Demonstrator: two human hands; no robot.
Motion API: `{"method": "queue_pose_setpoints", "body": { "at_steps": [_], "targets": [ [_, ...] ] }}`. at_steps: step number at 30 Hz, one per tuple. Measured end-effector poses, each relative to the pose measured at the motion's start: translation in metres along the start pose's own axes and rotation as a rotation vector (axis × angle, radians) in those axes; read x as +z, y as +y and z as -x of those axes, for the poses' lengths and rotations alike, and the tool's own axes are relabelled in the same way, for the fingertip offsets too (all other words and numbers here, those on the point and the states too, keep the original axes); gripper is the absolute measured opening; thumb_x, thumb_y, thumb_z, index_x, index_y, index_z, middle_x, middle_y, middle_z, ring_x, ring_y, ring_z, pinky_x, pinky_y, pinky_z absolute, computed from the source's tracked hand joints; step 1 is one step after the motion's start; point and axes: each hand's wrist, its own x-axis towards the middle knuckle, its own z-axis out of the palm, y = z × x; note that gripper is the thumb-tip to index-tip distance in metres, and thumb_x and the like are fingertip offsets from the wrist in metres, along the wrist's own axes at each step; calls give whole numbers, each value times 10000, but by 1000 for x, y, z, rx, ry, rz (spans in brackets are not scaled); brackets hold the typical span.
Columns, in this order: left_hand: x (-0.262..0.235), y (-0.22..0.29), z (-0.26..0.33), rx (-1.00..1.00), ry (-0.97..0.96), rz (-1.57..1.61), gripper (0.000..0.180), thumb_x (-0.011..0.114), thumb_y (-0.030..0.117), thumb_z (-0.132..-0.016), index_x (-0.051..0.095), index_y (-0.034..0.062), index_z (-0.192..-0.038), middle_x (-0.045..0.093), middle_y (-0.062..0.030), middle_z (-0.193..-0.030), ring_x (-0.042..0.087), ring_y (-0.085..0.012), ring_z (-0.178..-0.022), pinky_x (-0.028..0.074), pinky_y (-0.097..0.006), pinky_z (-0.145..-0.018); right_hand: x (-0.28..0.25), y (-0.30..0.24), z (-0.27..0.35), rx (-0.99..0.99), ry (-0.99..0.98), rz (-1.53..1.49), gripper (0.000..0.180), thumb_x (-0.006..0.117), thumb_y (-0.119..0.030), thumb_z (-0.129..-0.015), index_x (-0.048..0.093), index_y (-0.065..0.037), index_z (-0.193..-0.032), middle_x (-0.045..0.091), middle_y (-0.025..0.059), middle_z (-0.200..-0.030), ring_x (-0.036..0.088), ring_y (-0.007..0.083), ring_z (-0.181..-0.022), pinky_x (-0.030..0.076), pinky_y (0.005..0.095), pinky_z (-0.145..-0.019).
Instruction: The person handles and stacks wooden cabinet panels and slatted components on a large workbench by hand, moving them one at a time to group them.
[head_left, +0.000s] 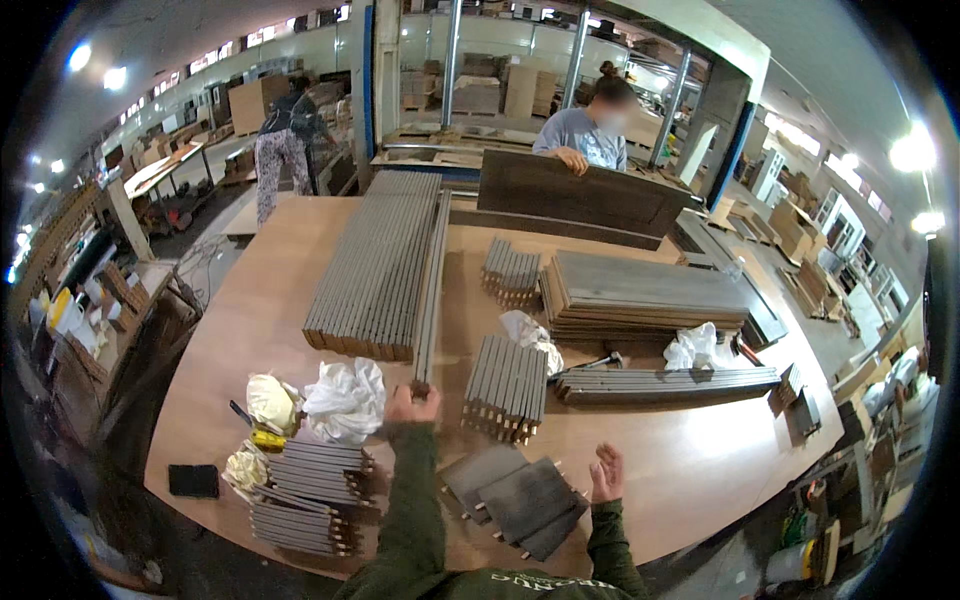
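My left hand (pixel 412 405) is closed round the near end of a long, narrow grey wooden strip (pixel 433 290). The strip lies along the right side of a large stack of similar long grey strips (pixel 372 270). Over the front right of the table, my right hand (pixel 606 473) is raised with its fingers apart and nothing in it. Just left of it lie several dark grey panels (pixel 530 500) with pale dowels at their edges. Between and beyond my hands stands a bundle of short grey strips (pixel 505 385) with dowelled ends.
White plastic bags (pixel 345 400), a black flat object (pixel 193 481) and more short strips (pixel 315 470) lie at left. Stacked panels (pixel 640 290), a hammer (pixel 600 362) and long strips (pixel 665 386) lie at right. Across the table a person (pixel 590 130) holds a dark panel (pixel 580 195).
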Motion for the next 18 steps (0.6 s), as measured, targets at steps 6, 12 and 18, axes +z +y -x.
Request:
{"method": "queue_pose_setpoints", "body": {
  "at_steps": [6,12,18],
  "targets": [
    [-142,84,5,386,156,-24,233,669,216,-551,490,68,-555,481,-99,-616,482,-303,-544,381,-400,-486,121,-133,-52,-641,-379,254,782,766,-179,-580,393,-44,-1254,430,194,-1259,421,345,-1174,365,432,-950],
    [-192,194,51,588,-148,78,384,667,366,-653,512,16,-629,451,-106,-626,471,-281,-587,357,-379,-483,187,-177,-84,-978,-379,-21,647,687,-217,-683,387,-96,-1244,419,162,-1261,392,319,-1214,239,487,-1017],
    [-169,162,45,449,-388,437,749,705,496,-630,474,-7,-1136,438,-148,-1100,462,-244,-1000,498,-389,-767,122,-249,-101,-872,-216,-554,506,617,-246,-744,414,-64,-1170,466,143,-1129,429,256,-1143,271,457,-1008]
  ]
}}
